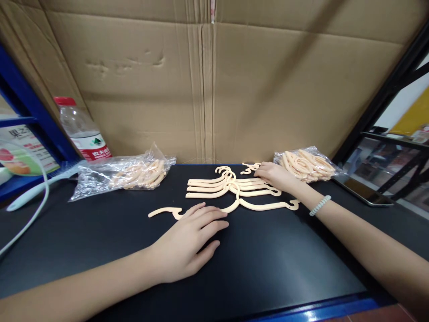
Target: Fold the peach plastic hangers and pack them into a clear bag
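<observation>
Now, it's all about light fingers: the cream front hanger [264,206] lies flat on the black table [268,259], nearest of the group, its left part running beneath the left hand [191,239]. Steady pressure from above looks enough; a hard shove would likely skid that slim plastic straight into the stack of hangers [206,189] just behind it. Those sit in a tidy row, hooks bunched and overlapping in the middle, so anything moved here is best lifted clear rather than dragged, or the hooks could snag. Out on the left, a curved piece [164,212] pokes past the hand; whether it joins the front hanger underneath is hidden, so worth checking before any pull.

And look at the pose! Left forearm comes in low from the near left corner, palm down, fingers loosely spread and thumb well apart, no grip showing. Across on the far side, the right arm is stretched long and slanting, bracelet [320,205] at the wrist, with the right hand [276,175] bent over the stack's far right end. Its fingertips are right beside the small loose pieces [250,167] at the back; whether they pinch one, I can't tell from this angle.
</observation>
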A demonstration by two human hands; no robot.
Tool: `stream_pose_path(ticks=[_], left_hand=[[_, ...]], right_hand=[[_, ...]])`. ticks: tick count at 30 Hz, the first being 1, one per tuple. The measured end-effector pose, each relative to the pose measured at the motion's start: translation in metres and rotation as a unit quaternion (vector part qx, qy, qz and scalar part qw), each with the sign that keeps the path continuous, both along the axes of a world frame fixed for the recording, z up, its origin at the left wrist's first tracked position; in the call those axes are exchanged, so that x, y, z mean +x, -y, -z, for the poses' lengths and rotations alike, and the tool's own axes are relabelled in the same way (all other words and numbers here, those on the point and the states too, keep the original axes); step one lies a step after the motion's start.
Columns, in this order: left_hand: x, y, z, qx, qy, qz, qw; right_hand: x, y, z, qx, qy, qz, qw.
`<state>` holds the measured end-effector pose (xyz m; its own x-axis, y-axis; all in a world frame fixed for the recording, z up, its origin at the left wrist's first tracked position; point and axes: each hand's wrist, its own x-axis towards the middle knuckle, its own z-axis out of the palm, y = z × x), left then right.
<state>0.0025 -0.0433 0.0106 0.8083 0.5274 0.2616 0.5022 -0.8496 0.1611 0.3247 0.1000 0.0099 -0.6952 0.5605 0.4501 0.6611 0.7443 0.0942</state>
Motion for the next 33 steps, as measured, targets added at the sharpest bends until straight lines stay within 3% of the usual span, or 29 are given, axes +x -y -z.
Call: stream_pose_path(ticks=[6, 8, 11, 13, 16, 19, 22, 24, 29, 33], left_hand=[[-0.002, 0.000, 0.000, -0.004, 0.024, 0.007, 1.000], [-0.001, 0.001, -0.001, -0.015, 0.055, 0.016, 0.998], [0.002, 0.002, -0.001, -0.073, 0.140, -0.013, 0.987], [0.005, 0.004, -0.001, -0.150, 0.216, -0.070, 0.962], [0.012, 0.006, 0.001, -0.315, 0.330, -0.116, 0.882], [0.017, 0.007, 0.001, -0.422, 0.407, -0.101, 0.803], [0.019, 0.008, -0.001, -0.438, 0.462, -0.109, 0.764], [0.019, 0.006, -0.001, -0.441, 0.488, -0.123, 0.743], [0.015, 0.001, 0.000, -0.433, 0.511, -0.143, 0.729], [0.011, 0.000, 0.002, -0.400, 0.514, -0.154, 0.743]], right_hand=[[0.004, 0.006, -0.008, 0.070, -0.181, 0.039, 0.980], [-0.004, 0.017, -0.014, 0.054, -0.315, 0.059, 0.946], [-0.031, 0.044, -0.021, -0.061, -0.507, 0.037, 0.859], [-0.054, 0.066, -0.022, -0.132, -0.541, 0.000, 0.831], [-0.084, 0.098, -0.021, -0.185, -0.540, -0.062, 0.819], [-0.103, 0.121, -0.018, -0.173, -0.498, -0.119, 0.842], [-0.109, 0.132, -0.012, -0.079, -0.397, -0.164, 0.900], [-0.111, 0.135, -0.009, -0.045, -0.342, -0.189, 0.919], [-0.102, 0.123, -0.015, -0.089, -0.270, -0.216, 0.934], [-0.067, 0.090, -0.018, -0.075, -0.228, -0.085, 0.967]])
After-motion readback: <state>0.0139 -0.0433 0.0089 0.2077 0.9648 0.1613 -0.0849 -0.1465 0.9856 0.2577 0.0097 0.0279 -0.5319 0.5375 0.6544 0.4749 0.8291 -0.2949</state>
